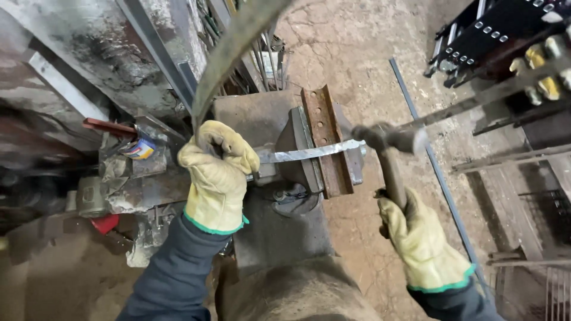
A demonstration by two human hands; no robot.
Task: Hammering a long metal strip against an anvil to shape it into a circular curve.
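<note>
Under the vise (309, 160), cracked dirt floor (357, 47)

can (140, 148): small, lying on the cluttered bench left of the vise
label: blue, yellow and white wrap

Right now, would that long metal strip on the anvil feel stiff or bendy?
Probably springy: the metal strip is thin and flat, and it curves upward past the left hand. Likely light for its length. It may ring and jump under the hammer.
</note>
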